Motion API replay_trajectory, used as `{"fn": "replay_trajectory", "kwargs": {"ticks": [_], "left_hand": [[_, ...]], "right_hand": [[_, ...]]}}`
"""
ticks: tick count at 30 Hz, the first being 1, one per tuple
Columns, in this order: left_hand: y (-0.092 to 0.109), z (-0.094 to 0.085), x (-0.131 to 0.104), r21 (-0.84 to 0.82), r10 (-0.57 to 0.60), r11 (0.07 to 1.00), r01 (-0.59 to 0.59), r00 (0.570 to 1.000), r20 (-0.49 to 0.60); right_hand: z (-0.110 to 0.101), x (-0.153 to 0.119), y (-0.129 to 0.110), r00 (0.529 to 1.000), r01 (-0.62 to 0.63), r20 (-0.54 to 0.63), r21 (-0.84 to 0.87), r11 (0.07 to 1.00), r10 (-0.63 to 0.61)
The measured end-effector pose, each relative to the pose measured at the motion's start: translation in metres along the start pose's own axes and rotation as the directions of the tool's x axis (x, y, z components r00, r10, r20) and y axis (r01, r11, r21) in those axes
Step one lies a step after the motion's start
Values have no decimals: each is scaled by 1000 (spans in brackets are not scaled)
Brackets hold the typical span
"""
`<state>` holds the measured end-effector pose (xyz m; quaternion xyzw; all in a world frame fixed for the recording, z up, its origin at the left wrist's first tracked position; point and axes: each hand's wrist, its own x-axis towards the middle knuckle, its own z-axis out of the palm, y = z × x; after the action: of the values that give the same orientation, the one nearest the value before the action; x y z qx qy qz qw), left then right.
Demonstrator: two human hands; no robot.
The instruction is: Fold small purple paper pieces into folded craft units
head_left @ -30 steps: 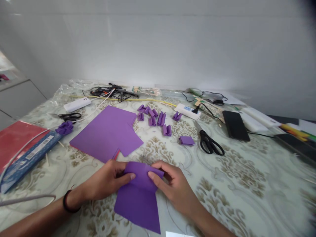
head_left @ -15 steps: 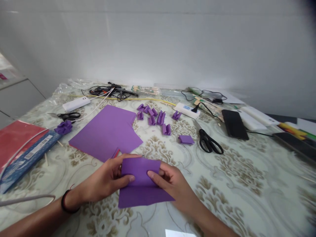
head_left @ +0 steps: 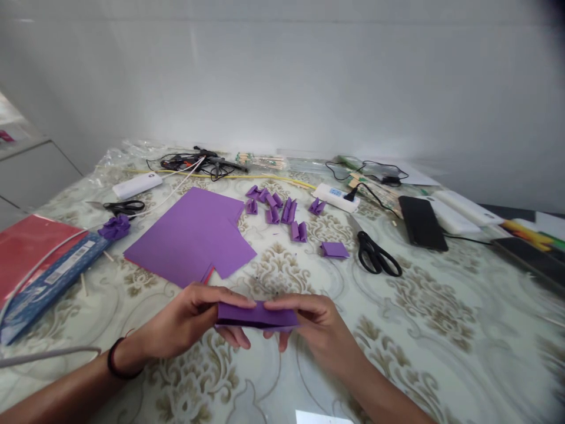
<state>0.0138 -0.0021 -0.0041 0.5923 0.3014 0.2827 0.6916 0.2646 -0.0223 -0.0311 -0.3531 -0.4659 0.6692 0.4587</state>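
Observation:
A folded piece of purple paper [head_left: 258,316] is held just above the table, close to me. My left hand [head_left: 207,315] grips its left end, thumb on top and fingers underneath. At the other end, my right hand [head_left: 304,318] pinches it in the same way. Beyond my left hand lie larger purple sheets [head_left: 189,235] with notched edges and a bit of red showing beneath. Several small folded purple pieces [head_left: 289,211] sit farther back, and one flat folded piece [head_left: 334,250] lies nearer, beside black-handled scissors [head_left: 377,253].
Left are a red and blue packet [head_left: 48,271], crumpled purple paper [head_left: 115,227], a second pair of scissors [head_left: 123,207] and a white power bank [head_left: 138,185]. Tangled black cables [head_left: 198,161] lie at the back. A power strip [head_left: 336,198] and a black phone [head_left: 422,224] are to the right.
The purple paper was spread open with a crease; now it is doubled over into a narrow strip. Both hands have shifted to its ends, thumbs now along the top.

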Motion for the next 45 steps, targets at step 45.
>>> {"fn": "replay_trajectory", "kwargs": {"ticks": [45], "left_hand": [[-13,-3,3,258,-46,963,82,989,-142]], "right_hand": [[4,-5,0,1000,-5,-24,-464,886,-7]]}}
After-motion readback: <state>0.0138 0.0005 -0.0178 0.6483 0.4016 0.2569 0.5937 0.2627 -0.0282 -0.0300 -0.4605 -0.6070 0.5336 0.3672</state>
